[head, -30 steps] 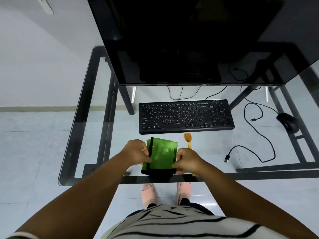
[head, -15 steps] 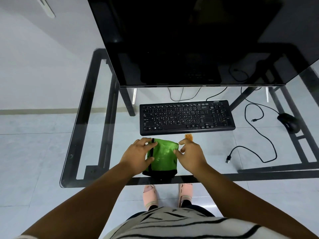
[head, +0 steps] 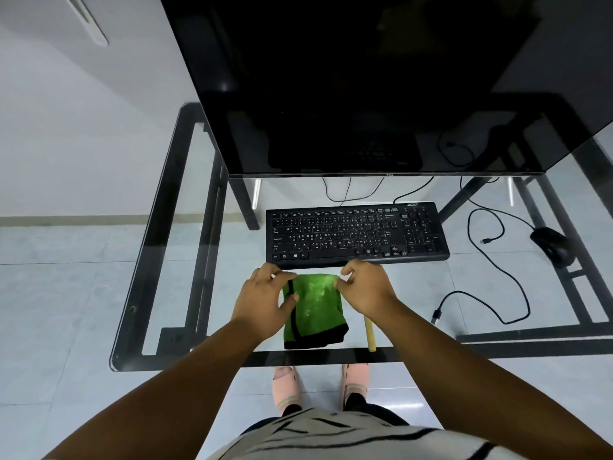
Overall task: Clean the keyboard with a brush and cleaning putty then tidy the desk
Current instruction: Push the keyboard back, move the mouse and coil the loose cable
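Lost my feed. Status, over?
Left hand and right hand pinch green putty pouch top corners. Keyboard untouched. Brush partly under right wrist.

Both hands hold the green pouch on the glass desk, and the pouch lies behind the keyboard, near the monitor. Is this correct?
Not quite. In the head view the left hand and right hand do hold the green pouch on the glass desk, but it lies in front of the keyboard, on the person's side, not behind it.

I see the putty pouch point(head: 313, 310) at lower centre on the glass desk point(head: 172, 247), keyboard point(head: 356, 234) just above it, mouse point(head: 552, 249) far right, monitor point(head: 348, 81) filling the top.
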